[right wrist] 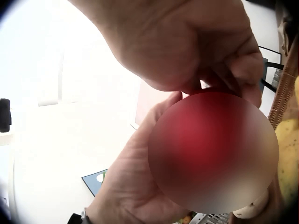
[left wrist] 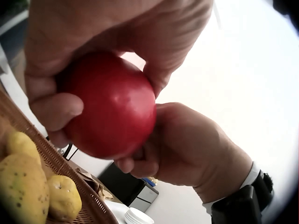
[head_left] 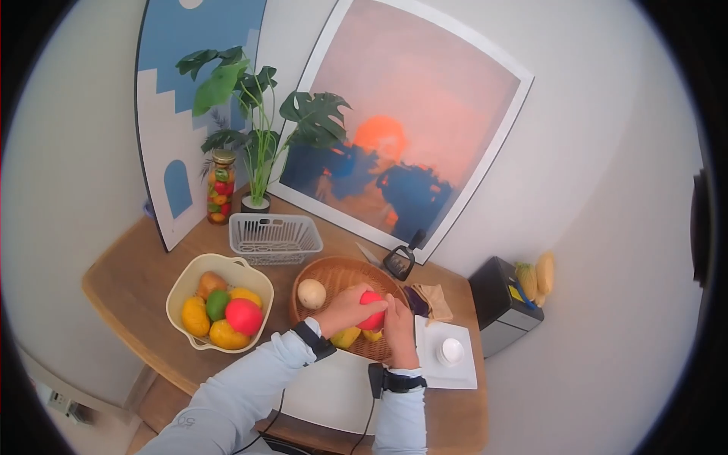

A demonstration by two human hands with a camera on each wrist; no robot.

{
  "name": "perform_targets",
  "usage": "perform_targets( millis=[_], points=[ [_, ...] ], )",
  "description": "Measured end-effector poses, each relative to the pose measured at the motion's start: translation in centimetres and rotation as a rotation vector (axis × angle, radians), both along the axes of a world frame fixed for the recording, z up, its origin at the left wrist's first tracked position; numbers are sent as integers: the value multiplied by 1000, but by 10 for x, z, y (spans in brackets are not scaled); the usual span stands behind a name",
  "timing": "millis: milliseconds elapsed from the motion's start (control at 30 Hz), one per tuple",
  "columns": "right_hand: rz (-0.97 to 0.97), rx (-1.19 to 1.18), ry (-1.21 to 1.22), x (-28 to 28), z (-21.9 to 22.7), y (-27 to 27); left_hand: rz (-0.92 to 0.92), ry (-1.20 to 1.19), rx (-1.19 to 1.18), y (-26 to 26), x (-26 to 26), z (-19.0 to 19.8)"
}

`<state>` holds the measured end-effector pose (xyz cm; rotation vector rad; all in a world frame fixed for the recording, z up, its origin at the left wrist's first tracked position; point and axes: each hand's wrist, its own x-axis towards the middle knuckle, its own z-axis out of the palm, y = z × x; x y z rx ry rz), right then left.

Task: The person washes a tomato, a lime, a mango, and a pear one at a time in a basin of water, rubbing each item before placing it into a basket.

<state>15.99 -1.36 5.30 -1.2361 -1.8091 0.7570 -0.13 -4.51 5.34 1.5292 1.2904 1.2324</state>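
Two-handed hold on a round, glossy red fruit [head_left: 370,309], raised over the right part of the wicker basket [head_left: 327,264] on the worktop [head_left: 121,280]. The left hand [head_left: 347,309] wraps it from the left, thumb and fingers bent round the widest part. The right hand [head_left: 400,327] meets it from the right, bent fingers gripping its side; their exact contact is partly hidden, and blurring covers much of the fruit in the right wrist view. Yellow fruits [head_left: 346,337] lie below, in the near part of the basket; the cream bowl [head_left: 188,279] stands farther left. Handling (judged from appearance): probably fairly light and firm, with smooth skin liable to slip and perhaps to bruise. Best held around the middle with spread finger pads, pressing evenly from opposite sides, without digging in nails.
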Motion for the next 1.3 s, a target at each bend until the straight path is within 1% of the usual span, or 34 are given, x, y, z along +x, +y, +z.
perform_targets(
  millis=[33, 67, 133, 167, 200, 267, 300, 367, 400, 467, 533, 567, 667, 700, 733, 767, 800, 833, 867, 933, 967, 1033, 1067, 1133, 1167, 1233, 1267, 1300],
  points=[
    [30, 52, -64, 5, 3, -3, 9, 131, 61, -4, -2, 1],
    [67, 4, -54, 10, 6, -14, -36, 212, 38, -12, -4, 2],
    [141, -82, -30, 17, 32, -49, -129, 375, 6, -48, -10, 32],
    [188, -60, -86, 24, 35, -62, -227, 477, 38, -64, -12, 37],
    [258, -90, -156, 30, 32, -71, -320, 567, 50, -74, -12, 31],
    [400, -151, -296, 39, 28, -89, -573, 749, -10, -99, -12, 41],
    [442, -190, -464, 37, 40, -103, -641, 812, -21, -103, -10, 30],
    [560, -205, -618, 37, 24, -111, -776, 930, -41, -108, -4, -2],
    [619, -209, -697, 38, 14, -115, -813, 961, -87, -107, -2, -14],
    [662, -208, -833, 33, -2, -122, -885, 1021, -169, -104, 3, -30],
    [680, -219, -954, 26, -9, -129, -834, 986, -191, -107, 5, -20],
    [703, -252, -938, 26, -8, -131, -806, 988, -187, -108, 5, -15],
    [670, -199, -1000, 24, -12, -138, -750, 1012, -125, -101, 2, -12],
    [661, -148, -978, 21, -12, -138, -737, 1024, -97, -97, 0, -14],
    [651, -97, -953, 18, -15, -138, -724, 930, -83, -92, -1, -25],
    [640, -50, -927, 16, -19, -139, -713, 834, -69, -84, 0, -45],
    [695, -78, -899, 14, -27, -136, -702, 742, -58, -77, 0, -59],
    [749, -105, -870, 12, -37, -130, -794, 781, -228, -71, 3, -59],
    [802, -130, -840, 11, -45, -126, -821, 850, -291, -69, 5, -59],
    [884, -261, -868, 7, -52, -120, -870, 989, -419, -71, 7, -49],
    [925, -326, -880, 5, -54, -119, -877, 977, -399, -73, 7, -47],
    [954, -276, -922, 10, -38, -120, -897, 953, -362, -80, 6, -44],
    [966, -254, -940, 14, -32, -121, -900, 891, -308, -83, 4, -43],
    [837, -245, -998, 20, -34, -119, -907, 766, -200, -85, -1, -36],
    [770, -244, -1025, 23, -38, -119, -926, 843, -232, -84, 0, -29],
    [702, -223, -971, 28, -61, -102, -960, 997, -292, -82, 5, -17],
    [669, -211, -945, 32, -72, -97, -966, 1026, -313, -82, 8, -17],
    [650, -225, -938, 33, -64, -100, -968, 1055, -334, -82, 10, -17]
  ],
)
